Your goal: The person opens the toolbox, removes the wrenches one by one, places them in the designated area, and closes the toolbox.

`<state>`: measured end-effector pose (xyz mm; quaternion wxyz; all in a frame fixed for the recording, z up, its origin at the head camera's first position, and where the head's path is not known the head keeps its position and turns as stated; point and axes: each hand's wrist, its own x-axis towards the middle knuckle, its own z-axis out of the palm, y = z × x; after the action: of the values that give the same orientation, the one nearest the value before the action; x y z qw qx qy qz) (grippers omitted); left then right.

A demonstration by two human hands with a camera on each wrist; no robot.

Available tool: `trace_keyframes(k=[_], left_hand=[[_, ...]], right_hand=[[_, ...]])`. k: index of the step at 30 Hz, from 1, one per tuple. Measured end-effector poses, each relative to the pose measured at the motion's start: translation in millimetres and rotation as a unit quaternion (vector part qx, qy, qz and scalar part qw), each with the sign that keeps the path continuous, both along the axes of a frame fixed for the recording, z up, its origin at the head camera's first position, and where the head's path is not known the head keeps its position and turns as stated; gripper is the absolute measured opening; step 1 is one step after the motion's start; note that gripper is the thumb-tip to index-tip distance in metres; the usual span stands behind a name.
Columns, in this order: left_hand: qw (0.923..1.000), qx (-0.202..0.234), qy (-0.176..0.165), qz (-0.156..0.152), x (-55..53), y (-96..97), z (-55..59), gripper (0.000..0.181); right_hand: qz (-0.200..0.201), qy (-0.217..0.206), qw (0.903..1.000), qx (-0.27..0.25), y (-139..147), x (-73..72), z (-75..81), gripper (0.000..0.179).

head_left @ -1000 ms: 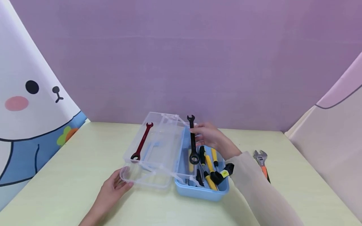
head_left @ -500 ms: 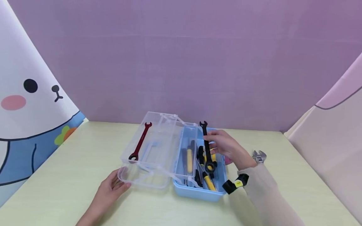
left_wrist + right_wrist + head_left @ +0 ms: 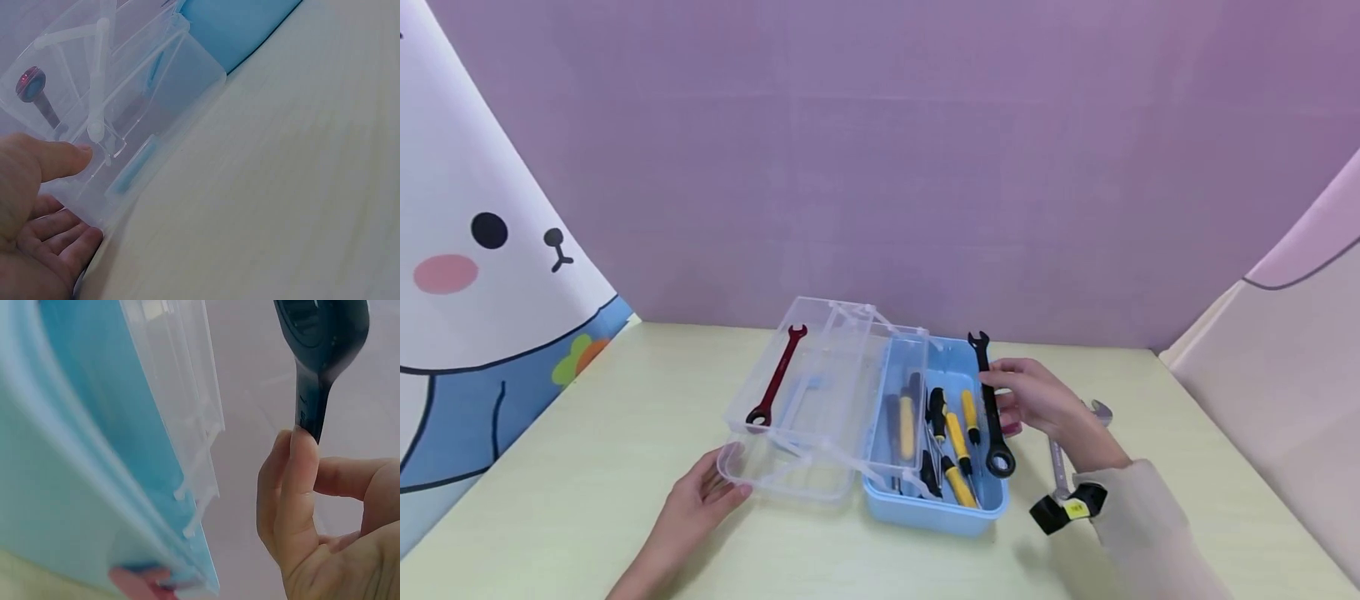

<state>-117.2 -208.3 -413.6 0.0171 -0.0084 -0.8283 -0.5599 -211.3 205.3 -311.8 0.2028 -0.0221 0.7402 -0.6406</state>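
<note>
Mid-transfer, seemingly: black combination wrench (image 3: 990, 407) pinched in right hand (image 3: 1042, 402) over blue toolbox (image 3: 936, 510) right edge. Left hand (image 3: 696, 493), fingers relaxed, steadied clear tray (image 3: 790, 483). Next move called for lowering wrench clear of rim.

We are seeing a clear, glossy plastic tray (image 3: 820, 400) with smooth walls, joined to a smooth light-blue plastic toolbox (image 3: 936, 510). We are noting a black wrench (image 3: 990, 406) with a matt dark metal finish and a red wrench (image 3: 777, 377) looking like coated metal. The screwdrivers (image 3: 953, 446) are showing glossy yellow and black plastic handles. The table (image 3: 587, 467) is appearing matt and smooth.
</note>
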Motion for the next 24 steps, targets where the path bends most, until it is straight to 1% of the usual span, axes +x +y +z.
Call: trace_keyframes(k=[5, 10, 18, 24], left_hand=[[1.0000, -0.002, 0.003, 0.001, 0.3, 0.9, -0.7, 0.058], [1.0000, 0.003, 0.003, 0.002, -0.3, -0.1, 0.2, 0.057], [1.0000, 0.008, 0.000, 0.003, 0.9, -0.2, 0.1, 0.058], [1.0000, 0.006, 0.001, 0.002, 0.6, 0.7, 0.7, 0.057]], right_hand=[[-0.005, 0.009, 0.9997, 0.022, 16, 4.7, -1.4, 0.022], [-0.016, 0.016, 0.9992, 0.033, 27, 5.0, -2.5, 0.023], [-0.018, -0.002, 0.9998, 0.006, 52, 7.4, -3.7, 0.010], [-0.019, -0.011, 0.9994, 0.025, 72, 9.9, -8.9, 0.016]])
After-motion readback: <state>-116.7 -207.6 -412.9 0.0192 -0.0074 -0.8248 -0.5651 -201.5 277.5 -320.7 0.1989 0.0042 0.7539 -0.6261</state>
